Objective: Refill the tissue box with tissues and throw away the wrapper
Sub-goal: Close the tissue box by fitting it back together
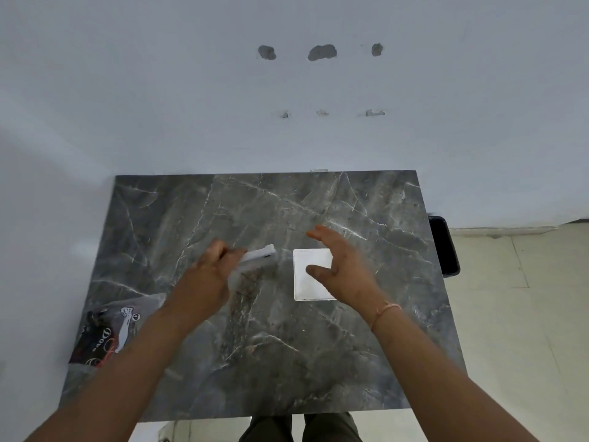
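On the dark marble table (pixel 287 362), a white square item (pixel 310 282), either a tissue stack or a box part, lies right of centre. My right hand (pixel 344 269) hovers over its right side with the fingers spread and holds nothing. My left hand (pixel 207 279) is closed on a motion-blurred, box-like piece (pixel 255 260) with a white upper edge and a see-through-looking body, just left of the square. A crumpled printed plastic wrapper (pixel 108 333) lies at the table's left edge, partly under my left forearm.
A black bin (pixel 444 244) stands on the floor against the table's right side. The table's far edge meets a white wall, and pale floor tiles run to the right. My legs show below the near edge.
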